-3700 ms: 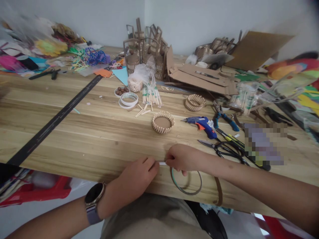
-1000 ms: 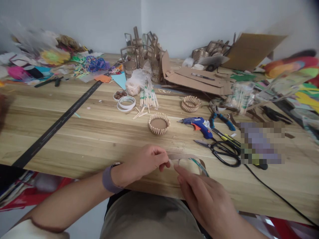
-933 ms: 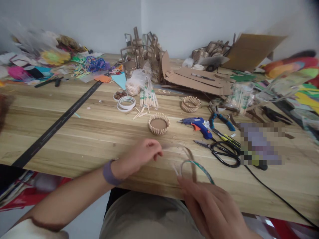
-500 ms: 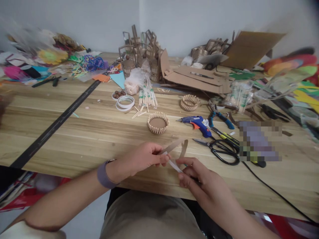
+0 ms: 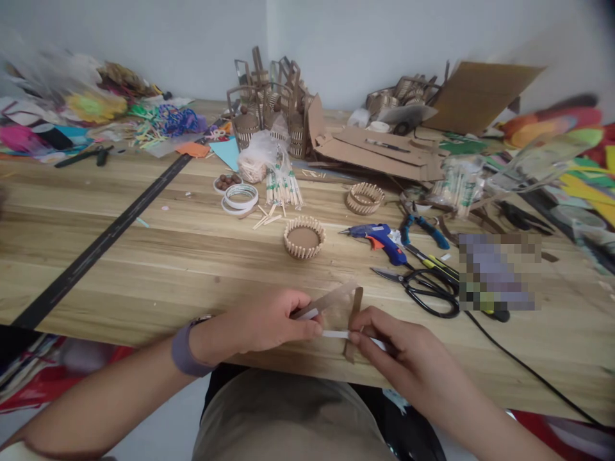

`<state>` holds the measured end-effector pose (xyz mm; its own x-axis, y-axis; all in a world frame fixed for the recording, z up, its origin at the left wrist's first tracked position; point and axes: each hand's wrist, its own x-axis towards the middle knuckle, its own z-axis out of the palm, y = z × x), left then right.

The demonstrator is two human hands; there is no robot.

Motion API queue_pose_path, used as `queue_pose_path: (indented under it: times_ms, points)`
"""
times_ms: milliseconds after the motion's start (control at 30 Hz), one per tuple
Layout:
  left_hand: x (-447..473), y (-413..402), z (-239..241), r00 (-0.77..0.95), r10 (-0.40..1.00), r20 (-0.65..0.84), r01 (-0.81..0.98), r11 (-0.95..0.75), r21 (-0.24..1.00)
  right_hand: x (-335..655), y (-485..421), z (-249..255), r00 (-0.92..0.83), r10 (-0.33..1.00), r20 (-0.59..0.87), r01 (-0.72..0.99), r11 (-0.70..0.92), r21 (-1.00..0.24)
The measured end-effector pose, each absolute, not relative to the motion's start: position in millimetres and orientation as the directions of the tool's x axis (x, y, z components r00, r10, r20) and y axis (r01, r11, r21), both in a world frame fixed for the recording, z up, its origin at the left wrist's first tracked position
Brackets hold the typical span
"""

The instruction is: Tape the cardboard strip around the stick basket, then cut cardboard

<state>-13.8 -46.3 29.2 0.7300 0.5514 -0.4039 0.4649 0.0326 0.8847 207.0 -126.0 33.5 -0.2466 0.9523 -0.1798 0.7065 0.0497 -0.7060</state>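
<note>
My left hand (image 5: 283, 318) is closed with thumb and fingers pinched on a folded brown cardboard strip (image 5: 334, 299), which rises to a sharp bend and comes down at the right. A narrow white paper strip (image 5: 335, 334), perhaps tape backing, spans the gap between my hands. The fingers of my right hand (image 5: 391, 342) pinch this white strip, close against the cardboard's descending end. Just beyond my hands stands a small round basket (image 5: 304, 238) with a brown base and a wall of upright wooden sticks. A second such basket (image 5: 365, 198) sits farther back.
At the right lie a blue glue gun (image 5: 377, 238), black scissors (image 5: 427, 288) and blue-handled pliers (image 5: 423, 227). White tape rolls (image 5: 240, 200) and bagged sticks (image 5: 283, 182) are behind the near basket. Finished handled baskets (image 5: 269, 109) and cardboard sheets (image 5: 375, 150) stand at the back.
My right hand has moved a little outward, and the white strip now stretches level between my hands. The cardboard strip has dropped slightly toward me; my left hand has shifted left.
</note>
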Motion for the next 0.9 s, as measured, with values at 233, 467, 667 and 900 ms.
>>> queue_pose_path:
  times_ms: [233,467,667,900]
  points:
    - [-9.5,-49.9,33.8,0.748,0.577,-0.327,0.481,-0.133,0.866,213.8,-124.0,40.3,-0.316,0.914,-0.254,0.739,0.069,-0.67]
    - [-3.6,-50.9,37.4,0.793,0.584,-0.174,0.341,-0.188,0.921,232.8,-111.2,44.1,-0.414,0.895,-0.169,0.772,0.247,-0.586]
    - [-13.1,-46.1,36.3,0.7,0.703,-0.122,0.26,-0.093,0.961,273.9,-102.4,52.7,-0.259,0.962,-0.082,0.925,0.223,-0.308]
    - [-17.1,-42.6,29.7,0.794,0.607,-0.025,-0.072,0.134,0.988,319.5,-108.2,76.2,-0.117,0.988,0.096,0.97,0.135,-0.201]
